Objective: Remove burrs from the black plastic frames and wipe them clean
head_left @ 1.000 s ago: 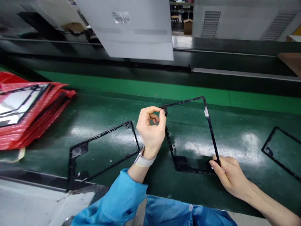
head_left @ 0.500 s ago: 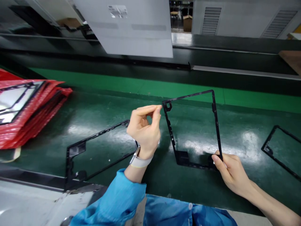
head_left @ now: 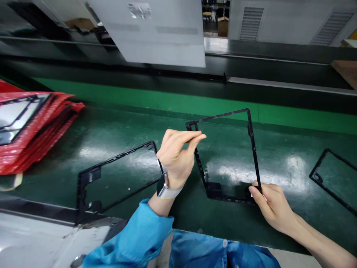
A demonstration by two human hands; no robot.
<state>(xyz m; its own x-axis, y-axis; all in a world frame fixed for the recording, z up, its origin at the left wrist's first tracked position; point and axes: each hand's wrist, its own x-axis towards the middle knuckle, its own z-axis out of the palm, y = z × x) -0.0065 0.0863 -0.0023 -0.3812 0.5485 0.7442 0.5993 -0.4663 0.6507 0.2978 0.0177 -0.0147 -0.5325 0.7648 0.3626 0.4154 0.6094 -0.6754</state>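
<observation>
A thin black rectangular frame point(head_left: 254, 154) is held up, tilted, above the green work surface. My right hand point(head_left: 275, 204) grips it at its lower right corner, thumb on the near face. My left hand point(head_left: 178, 154) is at the frame's upper left side, in front of it, with thumb and fingertips pinched together. Whatever the pinch holds, if anything, is too small to make out. Left of that hand, a second black frame point(head_left: 117, 159) lies on the surface, partly hidden behind my wrist.
Red bubble-wrap pouches point(head_left: 41, 137) are stacked at the left, with a framed panel point(head_left: 19, 115) on top. Another black frame point(head_left: 336, 193) lies at the right edge. A white board point(head_left: 164, 41) hangs at the back above a dark ledge point(head_left: 267, 70).
My left hand has moved right and slightly down, its pinched fingertips now overlapping the frame's left side. The held frame has shifted a little left in my right hand.
</observation>
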